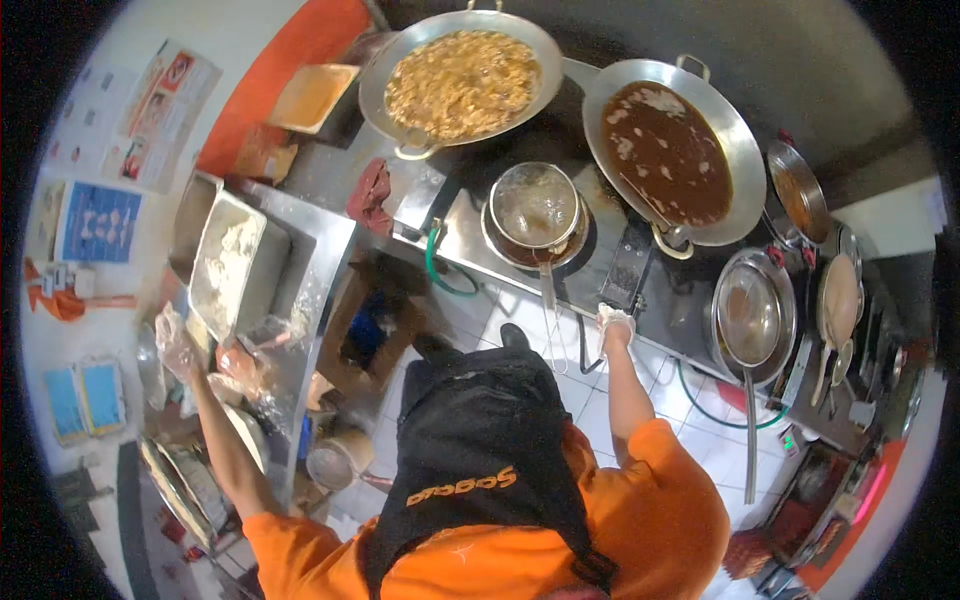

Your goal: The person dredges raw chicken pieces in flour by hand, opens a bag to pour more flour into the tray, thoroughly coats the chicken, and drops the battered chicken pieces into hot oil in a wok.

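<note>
My left hand (177, 349), in a clear plastic glove, is over the steel counter at the left, beside a deep steel pan (259, 271) of white floury stuff; what it touches is unclear. Low at the stove's front edge is my right hand (616, 327), its glove coated in white batter or flour; whether it grips anything does not show. Left of it, a wire-mesh strainer (535, 206) rests across a pot, handle pointing towards me. Behind are two large steel woks, one with frying pieces (463, 86) in bubbling oil, the other with dark brown oil (667, 154).
A steel bowl (787, 300) with another long-handled strainer (748, 319) stands at the stove's right. A dark red cloth (370, 196) lies near the left corner. Plastic bags (247, 367) lie on the left counter. A green hose (442, 270) hangs at the stove's front.
</note>
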The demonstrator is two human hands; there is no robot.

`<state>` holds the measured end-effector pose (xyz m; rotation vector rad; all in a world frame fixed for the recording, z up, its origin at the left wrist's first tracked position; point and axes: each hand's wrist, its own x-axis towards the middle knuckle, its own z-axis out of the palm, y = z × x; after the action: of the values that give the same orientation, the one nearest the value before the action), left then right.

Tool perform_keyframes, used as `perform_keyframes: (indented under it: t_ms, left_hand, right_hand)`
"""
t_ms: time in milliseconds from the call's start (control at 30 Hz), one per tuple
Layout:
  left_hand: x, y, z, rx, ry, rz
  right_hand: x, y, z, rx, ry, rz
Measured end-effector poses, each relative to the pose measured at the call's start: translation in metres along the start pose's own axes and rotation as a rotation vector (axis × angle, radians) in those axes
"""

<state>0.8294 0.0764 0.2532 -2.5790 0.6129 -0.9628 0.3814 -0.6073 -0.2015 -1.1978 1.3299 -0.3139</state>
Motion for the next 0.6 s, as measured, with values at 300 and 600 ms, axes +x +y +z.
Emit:
perform_keyframes:
  t_ms: [300, 600]
  left_hand:
    - [0.047, -0.009, 0.001, -0.018, -0.064, 0.088]
    - [0.020, -0.074, 0.135, -0.872, -0.353, -0.204]
  right_hand:
    - [-0.024, -0.018, -0.046, -1.295, -0.093, -0.735]
    - [-0.176, -0.267, 0.147, -0.302, -0.286, -0.195]
